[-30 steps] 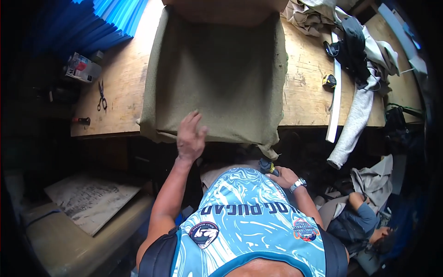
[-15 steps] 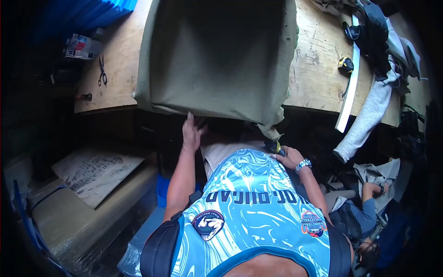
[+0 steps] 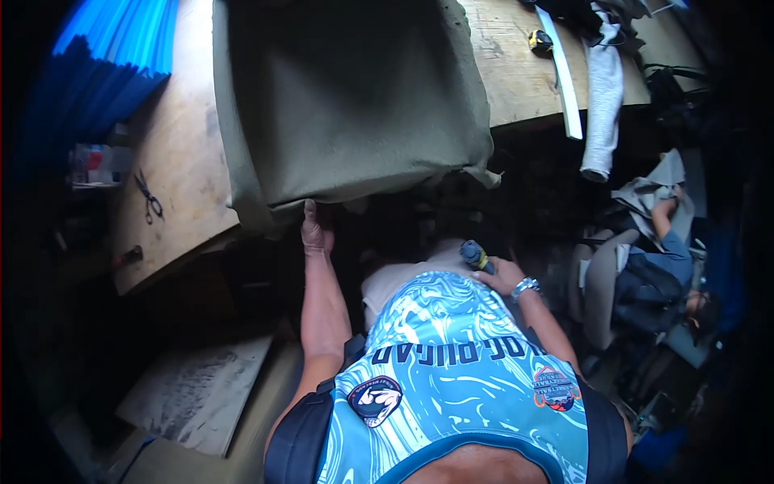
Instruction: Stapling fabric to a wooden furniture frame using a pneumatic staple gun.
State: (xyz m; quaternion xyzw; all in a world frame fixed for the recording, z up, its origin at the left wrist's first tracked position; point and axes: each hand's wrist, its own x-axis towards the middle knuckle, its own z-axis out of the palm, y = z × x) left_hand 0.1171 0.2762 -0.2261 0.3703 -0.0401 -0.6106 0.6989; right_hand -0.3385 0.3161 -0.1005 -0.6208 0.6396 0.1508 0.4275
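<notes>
A boxy, upholstered piece in olive-green fabric (image 3: 363,157) lies on the wooden table, its near side overhanging the edge. My left hand (image 3: 316,230) is at that near edge, thumb up against the fabric and fingers curled beneath it, partly in shadow. A loose flap of the fabric sticks out at the near right corner. My right hand (image 3: 503,277) is closed around a dark grey and yellow handheld tool (image 3: 474,254), held in front of my lap and apart from the fabric. The tool's exact kind is not clear.
On the wooden table (image 3: 189,153) lie scissors (image 3: 148,198), a yellow tape measure (image 3: 541,43), a white strip (image 3: 562,81) and a light grey fabric roll (image 3: 601,113). A stained board (image 3: 201,395) rests at lower left. Another person (image 3: 657,266) handles cloth at right.
My view has swung, tilting the table in the picture. My left thumb now presses on the fabric edge, with the fingers tucked under. The tool in my right hand points up more and shows more clearly.
</notes>
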